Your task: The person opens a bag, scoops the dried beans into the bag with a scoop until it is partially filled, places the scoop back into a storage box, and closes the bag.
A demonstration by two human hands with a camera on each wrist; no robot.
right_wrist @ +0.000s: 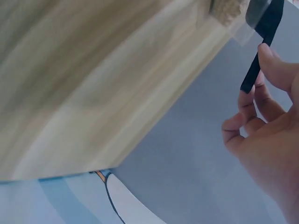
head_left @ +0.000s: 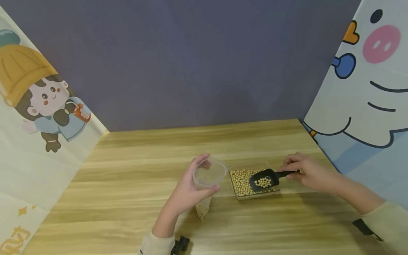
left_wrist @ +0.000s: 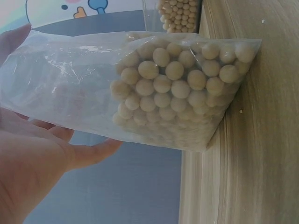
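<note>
My left hand [head_left: 188, 189] holds the mouth of a clear plastic bag [left_wrist: 163, 93] open, thumb on one side and fingers on the other. Round tan beans [left_wrist: 180, 88] fill the bag's lower part, and its bottom rests on the wooden table. To its right stands a clear rectangular container [head_left: 243, 197] full of the same beans. My right hand [head_left: 312, 175] pinches the handle of a black scoop [head_left: 275, 177] between thumb and fingers. The scoop, with a small heap of beans in it, is over the right part of the container.
The wooden table [head_left: 127, 177] ends at a dark grey-blue panel [head_left: 191, 63] behind. Light panels with cartoon pictures stand along the left side [head_left: 38, 170] and the right side [head_left: 366, 106]. A few tiny crumbs lie on the wood near the bag.
</note>
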